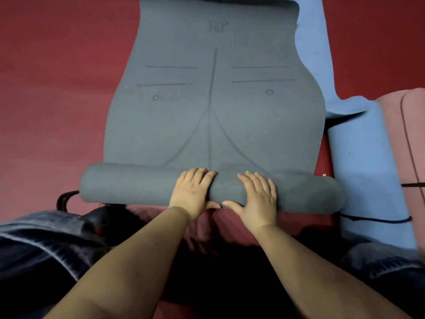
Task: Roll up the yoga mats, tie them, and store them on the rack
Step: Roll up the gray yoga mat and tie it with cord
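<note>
We see the grey yoga mat (pixel 213 107) lying on the red floor (pixel 57 88), its near end wound into a roll (pixel 138 183) that runs crosswise just in front of us, the flat part stretching away beyond it. Our left hand (pixel 195 192) and right hand (pixel 257 199) rest side by side on the middle of the roll, fingers straight and spread flat over its top, thumbs against its near side. A blue mat (pixel 363 162) lies rolled to the right, a pink mat (pixel 409 134) beside it.
</note>
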{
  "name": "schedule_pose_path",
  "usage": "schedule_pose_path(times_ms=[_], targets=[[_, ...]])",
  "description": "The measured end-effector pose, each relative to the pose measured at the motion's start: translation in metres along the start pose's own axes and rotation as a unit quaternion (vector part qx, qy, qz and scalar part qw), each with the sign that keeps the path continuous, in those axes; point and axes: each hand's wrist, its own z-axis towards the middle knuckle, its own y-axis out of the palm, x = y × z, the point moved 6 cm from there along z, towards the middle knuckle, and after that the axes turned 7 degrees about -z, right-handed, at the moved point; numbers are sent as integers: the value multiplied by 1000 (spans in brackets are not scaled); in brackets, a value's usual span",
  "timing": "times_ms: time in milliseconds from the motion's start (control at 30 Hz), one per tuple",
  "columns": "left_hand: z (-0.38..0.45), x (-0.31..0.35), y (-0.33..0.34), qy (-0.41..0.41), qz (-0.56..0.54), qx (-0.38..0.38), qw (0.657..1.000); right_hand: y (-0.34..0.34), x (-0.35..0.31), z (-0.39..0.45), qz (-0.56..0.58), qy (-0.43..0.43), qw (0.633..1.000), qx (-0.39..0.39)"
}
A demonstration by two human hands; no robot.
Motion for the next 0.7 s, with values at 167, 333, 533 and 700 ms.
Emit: schedule_pose_path(times_ms=[167, 333, 533, 700], targets=[[21, -8, -10, 48, 22, -8, 999, -3, -1, 4, 28, -5, 997, 69], [57, -20, -17, 32, -7, 13, 999, 5, 11, 76, 28, -21, 999, 11], [53, -8, -5, -6, -34, 66, 997, -1, 10, 111, 47, -15, 999, 3], [99, -20, -25, -21, -40, 16, 999, 13, 7, 71, 17, -26, 998, 53]])
